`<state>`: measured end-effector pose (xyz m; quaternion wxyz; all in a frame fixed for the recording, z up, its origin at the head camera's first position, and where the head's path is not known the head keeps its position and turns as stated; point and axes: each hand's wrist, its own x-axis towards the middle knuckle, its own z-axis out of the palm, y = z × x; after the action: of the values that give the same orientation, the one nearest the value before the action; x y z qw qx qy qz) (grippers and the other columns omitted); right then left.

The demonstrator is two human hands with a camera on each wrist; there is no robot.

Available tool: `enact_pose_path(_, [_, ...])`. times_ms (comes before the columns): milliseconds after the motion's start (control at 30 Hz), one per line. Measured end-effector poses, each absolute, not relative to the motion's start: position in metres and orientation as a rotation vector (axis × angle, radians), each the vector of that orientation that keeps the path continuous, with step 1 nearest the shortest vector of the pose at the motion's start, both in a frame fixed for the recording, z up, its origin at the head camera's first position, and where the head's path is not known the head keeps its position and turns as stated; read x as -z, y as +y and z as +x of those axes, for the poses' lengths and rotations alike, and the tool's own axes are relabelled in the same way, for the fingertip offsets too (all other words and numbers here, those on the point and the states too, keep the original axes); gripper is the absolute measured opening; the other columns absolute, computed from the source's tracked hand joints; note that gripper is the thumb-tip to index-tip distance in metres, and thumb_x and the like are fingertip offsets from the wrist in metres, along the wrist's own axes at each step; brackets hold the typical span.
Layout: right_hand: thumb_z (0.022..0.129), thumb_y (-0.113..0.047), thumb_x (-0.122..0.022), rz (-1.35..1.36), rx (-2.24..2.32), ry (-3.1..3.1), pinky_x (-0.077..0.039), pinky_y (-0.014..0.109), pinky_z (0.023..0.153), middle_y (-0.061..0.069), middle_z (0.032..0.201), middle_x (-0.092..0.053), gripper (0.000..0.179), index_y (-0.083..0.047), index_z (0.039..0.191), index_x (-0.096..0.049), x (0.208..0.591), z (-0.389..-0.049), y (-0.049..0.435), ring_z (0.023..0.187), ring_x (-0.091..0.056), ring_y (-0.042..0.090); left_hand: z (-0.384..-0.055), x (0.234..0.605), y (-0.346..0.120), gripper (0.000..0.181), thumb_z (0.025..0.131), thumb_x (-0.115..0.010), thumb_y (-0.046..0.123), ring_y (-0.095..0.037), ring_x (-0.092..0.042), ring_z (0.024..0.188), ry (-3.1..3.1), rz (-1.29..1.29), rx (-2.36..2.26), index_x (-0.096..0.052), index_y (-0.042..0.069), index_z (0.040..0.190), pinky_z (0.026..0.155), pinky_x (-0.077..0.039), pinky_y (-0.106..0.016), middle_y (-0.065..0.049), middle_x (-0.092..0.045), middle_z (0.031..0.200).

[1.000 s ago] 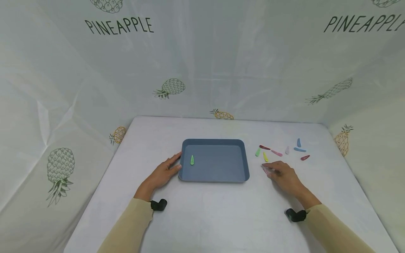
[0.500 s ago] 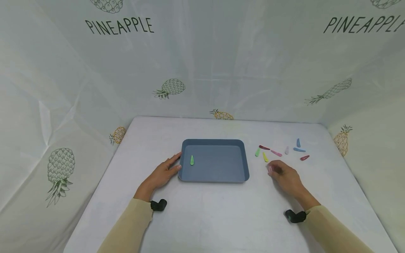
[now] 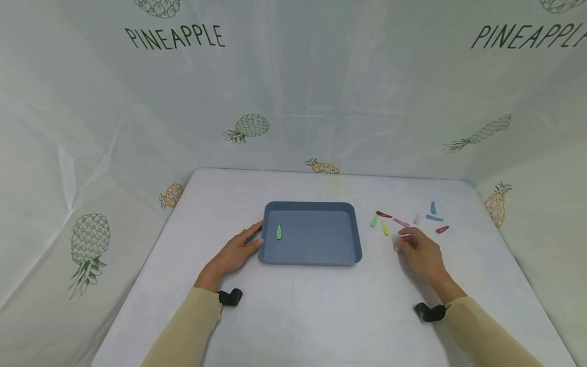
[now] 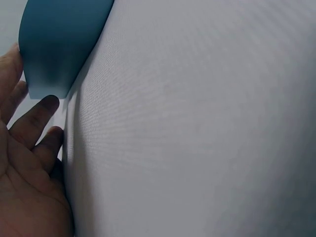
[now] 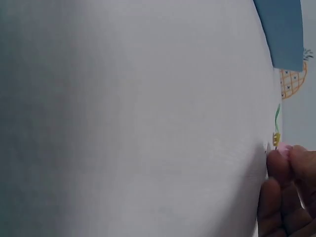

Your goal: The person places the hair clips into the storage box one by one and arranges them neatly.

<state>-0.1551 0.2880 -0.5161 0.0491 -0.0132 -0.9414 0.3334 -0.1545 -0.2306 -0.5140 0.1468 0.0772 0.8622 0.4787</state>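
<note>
Head view: a white table [image 3: 298, 316] fills the low part, and its two back corners are round. A pale sheet [image 3: 293, 81] hangs behind it and on both sides, with creases on the left. Pineapples are drawn on the sheet; the ones low down near the table are yellow. The word PINEAPPLE is up high two times, and the right one is cut off at the edge.

A blue tray [image 3: 321, 237] lies flat on the table. One green clip [image 3: 278, 232] is in it, near its left side. The left hand [image 3: 235, 251] touches that side of the tray, with its fingers apart and not curled round anything.

The right hand [image 3: 421, 257] has its thumb and finger together, and they pinch a pink clip [image 5: 283, 149]. This clip is over the right part of the table, well apart from the tray. I cannot tell if it touches the table.

More clips lie loose past the right hand: a yellow clip [image 3: 384, 228], a lime clip [image 3: 373, 221], a rose clip [image 3: 401, 222], a pale clip [image 3: 416, 218], two red ones and two blue ones. Both arms have tan sleeves [image 3: 185, 329].
</note>
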Motion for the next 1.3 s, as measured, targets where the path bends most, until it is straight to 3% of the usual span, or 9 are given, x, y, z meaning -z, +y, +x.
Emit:
enact_pose_path(200, [0.101, -0.012, -0.071, -0.085, -1.089, -2.801, -0.053, 0.019, 0.062, 0.02, 0.11, -0.077, 0.022, -0.01, 0.123, -0.069, 0.51, -0.159, 0.285, 0.082, -0.07, 0.021, -0.155, 0.513, -0.23, 0.065, 0.108, -0.058, 0.047, -0.037, -0.006, 0.165, 2.489, 0.2, -1.36, -0.031, 0.039, 0.166, 0.132, -0.007, -0.062, -0.004, -0.023, 0.176])
enact_pose_path(367, [0.102, -0.011, -0.071, -0.09, -1.157, -2.755, -0.055, 0.012, 0.063, 0.021, 0.11, -0.077, 0.024, -0.007, 0.125, -0.07, 0.502, -0.162, 0.28, 0.075, -0.07, 0.005, -0.156, 0.513, -0.23, 0.065, 0.108, -0.059, 0.047, -0.038, -0.007, 0.164, 2.495, 0.19, -1.348, -0.031, 0.039, 0.166, 0.132, -0.008, -0.063, -0.004, -0.024, 0.176])
enact_pose_path(567, [0.104, -0.011, -0.068, -0.068, -1.315, -2.715, -0.06, 0.013, 0.071, 0.023, 0.115, -0.073, 0.028, -0.003, 0.131, -0.066, 0.49, -0.167, 0.272, 0.081, -0.074, 0.004, -0.155, 0.513, -0.231, 0.065, 0.108, -0.057, 0.048, -0.037, -0.009, 0.164, 2.502, 0.205, -1.339, -0.031, 0.036, 0.167, 0.132, -0.009, -0.061, -0.002, -0.025, 0.175])
enact_pose_path(967, [0.105, -0.015, -0.068, 0.0, -1.365, -2.674, -0.059, 0.012, 0.07, 0.025, 0.111, -0.076, 0.032, -0.003, 0.134, -0.065, 0.467, -0.177, 0.249, 0.076, -0.076, 0.005, -0.156, 0.514, -0.231, 0.065, 0.108, -0.057, 0.048, -0.037, -0.011, 0.164, 2.506, 0.215, -1.341, -0.032, 0.035, 0.167, 0.132, -0.009, -0.061, -0.003, -0.025, 0.175])
enact_pose_path(1300, [0.103, -0.004, -0.068, 0.077, -1.558, -2.574, -0.063, 0.017, 0.071, 0.027, 0.108, -0.074, 0.028, 0.003, 0.13, -0.066, 0.461, -0.192, 0.211, 0.078, -0.074, 0.004, -0.155, 0.515, -0.231, 0.065, 0.108, -0.057, 0.047, -0.036, -0.013, 0.164, 2.519, 0.21, -1.324, -0.032, 0.036, 0.167, 0.132, -0.011, -0.062, -0.004, -0.025, 0.175])
